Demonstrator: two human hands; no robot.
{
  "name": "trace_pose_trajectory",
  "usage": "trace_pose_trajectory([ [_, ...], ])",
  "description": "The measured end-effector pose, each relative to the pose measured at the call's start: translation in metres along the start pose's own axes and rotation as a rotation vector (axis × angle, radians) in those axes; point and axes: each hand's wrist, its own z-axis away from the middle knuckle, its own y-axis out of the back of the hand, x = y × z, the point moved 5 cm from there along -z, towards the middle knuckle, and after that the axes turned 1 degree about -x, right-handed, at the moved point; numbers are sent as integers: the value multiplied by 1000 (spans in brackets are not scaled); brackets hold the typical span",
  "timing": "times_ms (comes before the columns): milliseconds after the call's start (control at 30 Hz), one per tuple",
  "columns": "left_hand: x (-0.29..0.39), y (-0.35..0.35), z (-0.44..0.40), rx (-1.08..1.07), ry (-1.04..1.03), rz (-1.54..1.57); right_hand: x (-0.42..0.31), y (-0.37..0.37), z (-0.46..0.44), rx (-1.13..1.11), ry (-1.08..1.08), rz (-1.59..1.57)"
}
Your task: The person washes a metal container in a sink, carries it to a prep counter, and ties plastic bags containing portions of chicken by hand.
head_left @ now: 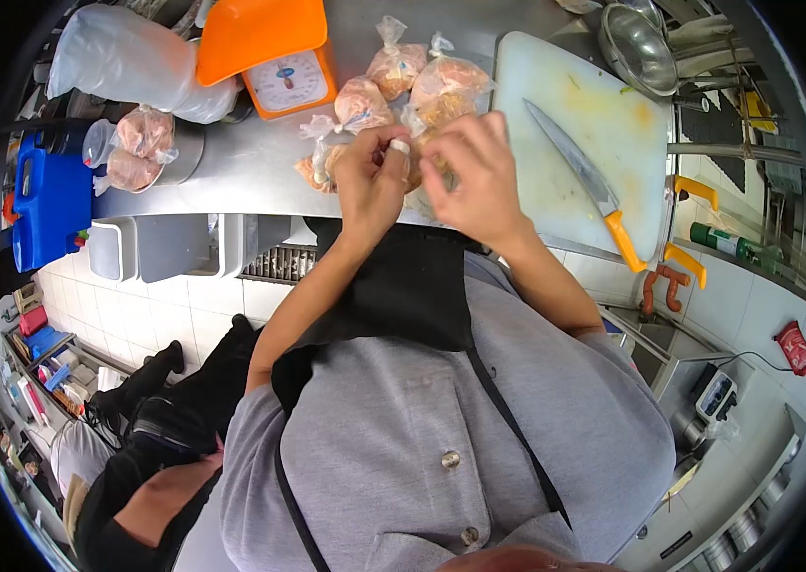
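Observation:
At the front edge of the steel counter, my left hand (371,181) is closed, with its fingers pinched together around what looks like the neck of a plastic bag of pale meat. The hands mostly cover that bag. A white patch shows at the left fingertips. Close on its right is my right hand (475,176), fingers curled and smeared by motion, so its grip is unclear. Just beyond the hands are several knotted clear bags of pinkish meat, among them one bag (363,105) and a larger bag (450,81). Another bag (311,173) lies beside my left hand.
An orange scale (290,81) stands at the back left. To the right, a knife (574,162) with a yellow handle lies on a white cutting board (555,86). Metal bowls (638,48) sit behind it. A blue jerrycan (52,200) and another person (174,429) are at left.

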Motion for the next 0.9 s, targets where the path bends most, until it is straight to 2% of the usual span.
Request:
trace_pose_trajectory([
  [100,-7,-10,-2,-21,104,185,15,-28,15,-42,-58,78],
  [200,-22,-11,-5,-26,138,294,29,-38,22,22,-98,52],
  [433,-13,-13,-6,-28,102,188,40,-46,25,176,-222,-84],
  [533,-7,-11,-7,57,31,219,41,-45,23,211,-182,-89],
  [600,-14,-12,-5,-55,83,219,47,-45,23,202,-187,-81],
  [733,-29,-7,-7,-135,40,342,47,-40,19,184,-143,-91],
  [800,-37,-9,-8,-267,142,545,46,-37,17,161,-99,-96],
  [833,-41,-4,-9,-263,142,546,45,-37,16,141,-55,-99],
  [900,-47,2,-11,-398,115,404,46,-36,18,104,-36,-113],
])
